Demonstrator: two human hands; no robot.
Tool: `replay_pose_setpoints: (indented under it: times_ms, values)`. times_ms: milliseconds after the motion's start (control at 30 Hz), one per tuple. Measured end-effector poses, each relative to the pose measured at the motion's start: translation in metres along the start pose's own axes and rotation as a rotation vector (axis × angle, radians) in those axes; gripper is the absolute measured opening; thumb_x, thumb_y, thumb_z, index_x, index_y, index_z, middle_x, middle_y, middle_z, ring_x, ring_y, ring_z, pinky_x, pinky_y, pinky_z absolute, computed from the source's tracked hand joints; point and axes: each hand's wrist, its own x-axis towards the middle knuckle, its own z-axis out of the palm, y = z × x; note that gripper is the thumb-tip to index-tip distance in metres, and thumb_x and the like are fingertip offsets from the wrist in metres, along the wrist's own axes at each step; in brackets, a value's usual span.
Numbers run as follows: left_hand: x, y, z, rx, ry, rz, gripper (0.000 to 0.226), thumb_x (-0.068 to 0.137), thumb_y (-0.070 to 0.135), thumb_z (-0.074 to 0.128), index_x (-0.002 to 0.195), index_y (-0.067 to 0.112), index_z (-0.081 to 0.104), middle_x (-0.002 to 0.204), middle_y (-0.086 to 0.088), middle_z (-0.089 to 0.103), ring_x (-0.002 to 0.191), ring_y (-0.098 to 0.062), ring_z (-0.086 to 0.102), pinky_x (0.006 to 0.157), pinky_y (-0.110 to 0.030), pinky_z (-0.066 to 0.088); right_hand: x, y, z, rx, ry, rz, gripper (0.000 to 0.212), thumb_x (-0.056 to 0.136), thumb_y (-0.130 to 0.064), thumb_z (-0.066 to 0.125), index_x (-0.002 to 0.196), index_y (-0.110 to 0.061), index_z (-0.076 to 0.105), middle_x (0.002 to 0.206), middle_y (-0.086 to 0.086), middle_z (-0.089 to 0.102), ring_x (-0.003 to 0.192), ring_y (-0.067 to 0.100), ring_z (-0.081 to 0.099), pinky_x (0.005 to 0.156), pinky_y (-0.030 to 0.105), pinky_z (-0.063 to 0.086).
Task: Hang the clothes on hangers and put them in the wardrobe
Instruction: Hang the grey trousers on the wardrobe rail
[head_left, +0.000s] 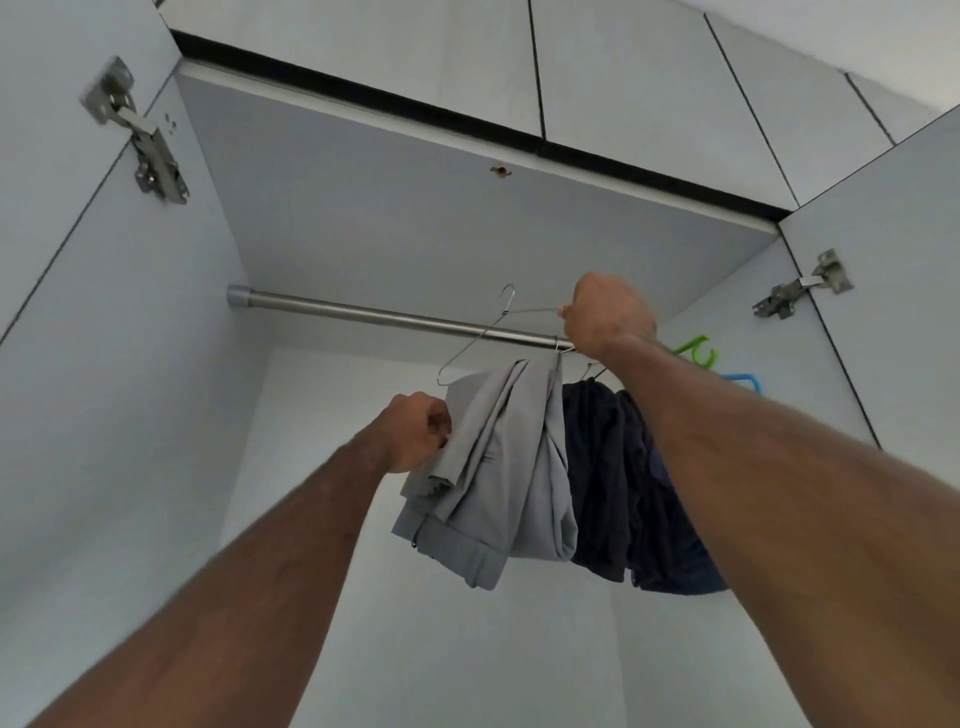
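- Right hand (609, 317), centre frame, pinches wire hanger (470, 340) by the rail (363, 316)
- Left hand (418, 432) below grips grey trousers (498, 467) draped on it

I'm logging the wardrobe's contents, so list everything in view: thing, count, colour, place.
Wardrobe rail: one, silver, running across the wardrobe under its top panel.
Wire hanger: one, silver, tilted in front of the rail, hook not yet over it.
Grey trousers: one, light grey, draped over the wire hanger.
Dark garments: at least two, black and navy, hanging right of the grey trousers.
Plastic hangers: two, green and blue, far right, partly hidden.
Door hinges: two, silver, one on each open door.
Left hand: one, grip on the grey trousers' edge.
Right hand: one, grip on the wire hanger.
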Motion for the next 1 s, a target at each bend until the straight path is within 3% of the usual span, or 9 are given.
replay_pose_setpoints:
  times_ms: [300, 600, 867, 1000]
  values:
    - [0.036, -0.022, 0.036, 0.042, -0.004, 0.031, 0.029, 0.087, 0.004, 0.050, 0.102, 0.015, 0.073, 0.104, -0.008, 0.071, 0.092, -0.025, 0.064, 0.079, -0.029, 0.051, 0.024, -0.001, 0.051, -0.096, -0.008, -0.002, 0.024, 0.099, -0.017, 0.060, 0.121, -0.007, 0.061, 0.120, 0.017, 0.064, 0.110, 0.037, 0.063, 0.084, 0.043, 0.053]
    - [0.050, -0.044, 0.050, 0.043, -0.017, 0.014, 0.024, 0.086, 0.006, 0.052, 0.092, 0.019, 0.071, 0.097, -0.006, 0.071, 0.085, -0.023, 0.062, 0.074, -0.028, 0.049, 0.038, -0.006, 0.087, -0.147, 0.011, 0.001, 0.024, 0.098, -0.016, 0.060, 0.120, -0.009, 0.061, 0.119, 0.014, 0.063, 0.110, 0.036, 0.063, 0.082, 0.042, 0.053]
    - [0.048, -0.048, 0.060, 0.052, -0.042, 0.020, 0.023, 0.090, 0.008, 0.050, 0.094, 0.020, 0.069, 0.096, -0.003, 0.070, 0.081, -0.019, 0.060, 0.070, -0.021, 0.043, 0.042, 0.006, 0.086, -0.152, 0.023, 0.056, 0.026, 0.097, -0.018, 0.061, 0.121, -0.008, 0.061, 0.121, 0.015, 0.063, 0.112, 0.037, 0.062, 0.081, 0.041, 0.051]
    - [0.044, -0.046, 0.058, 0.019, -0.035, 0.012, 0.021, 0.086, 0.004, 0.057, 0.083, 0.022, 0.069, 0.081, 0.005, 0.068, 0.074, -0.011, 0.061, 0.057, -0.006, 0.037, 0.037, 0.005, 0.088, -0.123, 0.008, 0.057, 0.028, 0.098, -0.017, 0.062, 0.123, -0.007, 0.059, 0.123, 0.015, 0.062, 0.113, 0.036, 0.061, 0.085, 0.042, 0.052]
